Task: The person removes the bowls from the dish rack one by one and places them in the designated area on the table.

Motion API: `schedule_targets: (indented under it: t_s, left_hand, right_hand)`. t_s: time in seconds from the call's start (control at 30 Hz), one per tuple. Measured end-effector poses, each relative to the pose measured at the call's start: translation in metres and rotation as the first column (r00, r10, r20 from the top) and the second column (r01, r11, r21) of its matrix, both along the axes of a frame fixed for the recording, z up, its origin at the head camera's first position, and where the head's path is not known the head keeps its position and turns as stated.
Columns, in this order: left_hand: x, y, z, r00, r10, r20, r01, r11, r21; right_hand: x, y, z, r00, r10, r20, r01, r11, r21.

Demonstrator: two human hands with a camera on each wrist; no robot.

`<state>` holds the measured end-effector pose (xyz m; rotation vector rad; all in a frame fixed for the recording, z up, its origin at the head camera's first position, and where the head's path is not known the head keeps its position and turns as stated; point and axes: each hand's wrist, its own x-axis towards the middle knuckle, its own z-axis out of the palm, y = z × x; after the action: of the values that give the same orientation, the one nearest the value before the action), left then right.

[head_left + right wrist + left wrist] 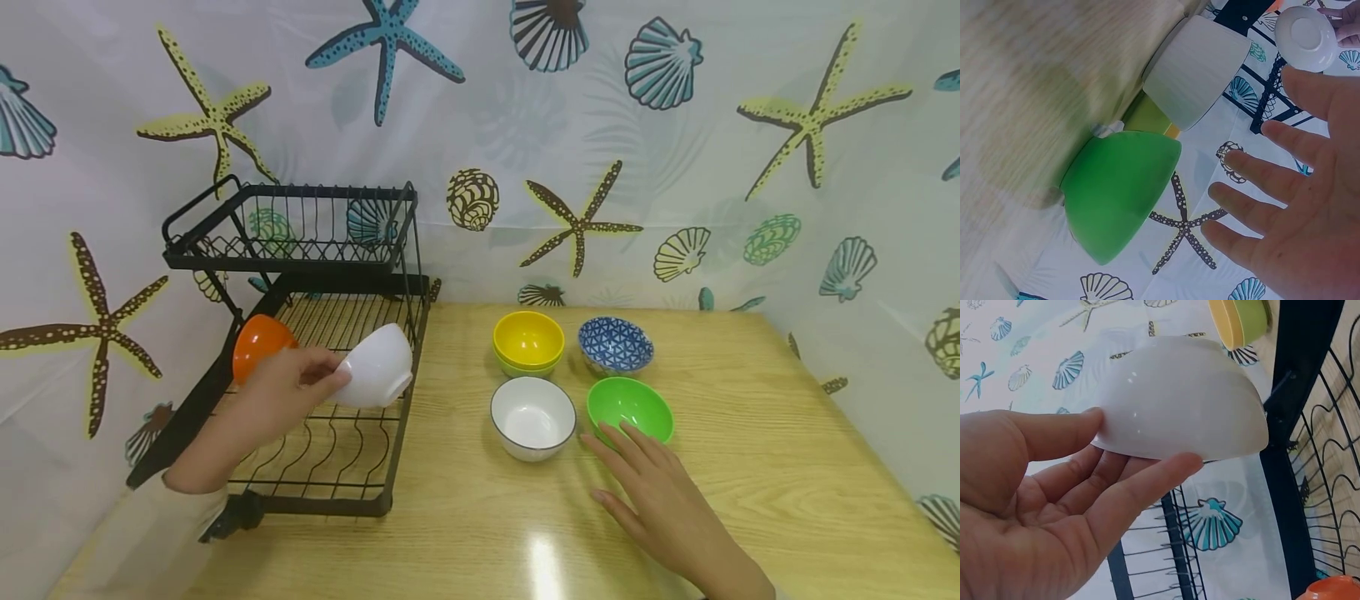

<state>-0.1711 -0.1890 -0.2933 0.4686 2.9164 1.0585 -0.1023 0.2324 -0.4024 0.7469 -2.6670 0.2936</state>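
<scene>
My left hand [281,396] pinches a white bowl [377,367] by its rim, thumb on one side and fingers on the other. The bowl is tilted, with its foot towards the lower right, over the lower tier of a black dish rack [393,462]. An orange bowl [258,337] sits on that tier, just behind this hand. My right hand [663,504] has its fingers spread and holds nothing. Nearest to it are a green bowl [633,404] and a dark-rimmed white bowl [532,412]; in the right wrist view the fingers [1266,172] are apart from the green bowl [1119,187].
A yellow bowl [528,337] is nested in a light green bowl [528,369] behind the dark-rimmed one. To its right stands a blue-and-white patterned bowl [615,344]. The rack's upper tier [288,262] overhangs the back. A curtain [495,150] hangs behind the wooden table [450,533].
</scene>
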Motion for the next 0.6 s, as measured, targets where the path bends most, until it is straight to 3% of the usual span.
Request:
schedule_targets:
  t_s: [0.2,0.43,0.53,0.6]
  left_hand:
    - [0.011,0.011,0.003,0.999,-0.015,-0.045,0.015,1.000,0.004]
    - [0.021,0.025,-0.002,0.988,-0.078,-0.131,0.089,0.993,0.078]
    - [0.024,0.032,-0.006,0.971,-0.124,-0.203,0.145,0.985,0.093]
    - [0.026,0.037,-0.009,0.942,-0.171,-0.288,0.197,0.978,0.066]
  right_hand:
    - [0.000,0.000,-0.003,1.000,0.011,-0.015,-0.011,1.000,-0.012]
    - [0.000,-0.001,-0.003,0.999,0.018,-0.026,-0.018,1.000,-0.019]
    - [0.000,-0.002,-0.002,0.999,0.024,-0.033,-0.024,0.999,-0.023]
    - [0.001,-0.003,-0.002,0.999,0.027,-0.036,-0.028,0.999,-0.024]
